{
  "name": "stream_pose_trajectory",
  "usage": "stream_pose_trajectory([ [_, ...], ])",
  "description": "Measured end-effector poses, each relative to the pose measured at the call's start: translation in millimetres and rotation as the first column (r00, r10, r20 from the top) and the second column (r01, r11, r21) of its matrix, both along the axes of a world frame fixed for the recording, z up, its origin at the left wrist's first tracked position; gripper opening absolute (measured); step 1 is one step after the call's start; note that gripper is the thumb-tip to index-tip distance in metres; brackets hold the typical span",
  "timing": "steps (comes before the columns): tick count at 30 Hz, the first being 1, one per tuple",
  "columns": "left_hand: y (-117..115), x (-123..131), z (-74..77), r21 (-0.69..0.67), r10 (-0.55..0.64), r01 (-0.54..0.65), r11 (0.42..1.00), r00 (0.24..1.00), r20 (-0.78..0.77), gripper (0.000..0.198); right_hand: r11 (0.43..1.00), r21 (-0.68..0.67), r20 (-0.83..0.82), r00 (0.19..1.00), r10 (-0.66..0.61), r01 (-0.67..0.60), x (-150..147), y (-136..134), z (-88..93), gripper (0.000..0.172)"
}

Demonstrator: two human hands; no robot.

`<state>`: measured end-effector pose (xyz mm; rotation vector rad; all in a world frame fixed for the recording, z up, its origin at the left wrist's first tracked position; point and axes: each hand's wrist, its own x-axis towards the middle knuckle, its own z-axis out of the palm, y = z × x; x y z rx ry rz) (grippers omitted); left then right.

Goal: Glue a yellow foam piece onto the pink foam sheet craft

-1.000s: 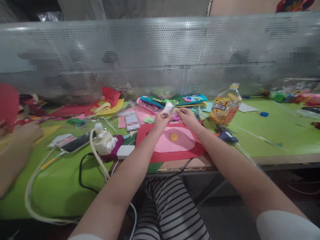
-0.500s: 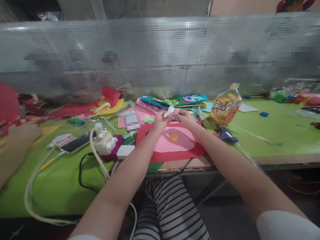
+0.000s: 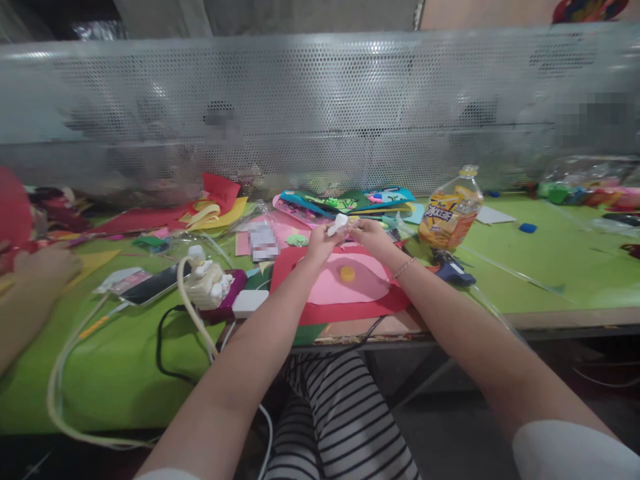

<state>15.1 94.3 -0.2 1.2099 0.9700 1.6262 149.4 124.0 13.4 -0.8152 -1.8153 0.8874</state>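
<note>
My left hand (image 3: pixel 320 243) is closed around a small white piece (image 3: pixel 339 224) whose rounded end sticks up above the fingers; its exact kind is unclear. Close beside it, my right hand (image 3: pixel 373 235) is pinched, its fingertips meeting near the left fingers; what they grip is too small to make out. Below both hands lies a pink paper oval (image 3: pixel 327 283) on a red sheet (image 3: pixel 313 313). A yellow bottle cap (image 3: pixel 347 273) rests on the oval. Just right of the sheet is a dark blue glue gun (image 3: pixel 454 269).
An orange-drink bottle (image 3: pixel 449 217) stands at the right. Colourful craft sheets (image 3: pixel 350 203) are piled behind my hands. Leftward are a power strip (image 3: pixel 213 290) with cables, a phone (image 3: pixel 155 283) and another person's hand (image 3: pixel 47 267). A perforated metal panel (image 3: pixel 310 113) closes off the back.
Both hands stay in nearly the same place over the sheet, with the white piece still in the left. The camera view has shifted very slightly.
</note>
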Motion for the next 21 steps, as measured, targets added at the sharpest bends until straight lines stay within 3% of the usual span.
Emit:
stream_pose_trajectory([
  [6,4.6,-2.0,-3.1,0.018,0.048,-0.048,0.999,0.999,-0.018,0.023,0.998,-0.021,-0.02,0.998,-0.057,0.057,2.4,-6.7,7.4,0.031],
  [11,2.9,1.6,-3.1,-0.005,0.049,-0.049,0.999,0.998,0.032,0.015,0.995,0.043,0.026,0.996,-0.089,0.088,3.2,-8.1,9.2,0.029],
  [16,-3.9,7.7,-0.8,-0.029,0.008,-0.005,1.0,0.994,0.111,0.023,0.995,0.089,0.023,0.999,-0.043,0.041,2.0,-4.0,4.8,0.026],
  [21,-4.3,5.7,-2.5,0.009,0.011,-0.012,1.0,0.996,0.09,0.027,0.994,0.095,0.074,0.995,-0.062,0.055,1.9,-1.8,3.0,0.03],
])
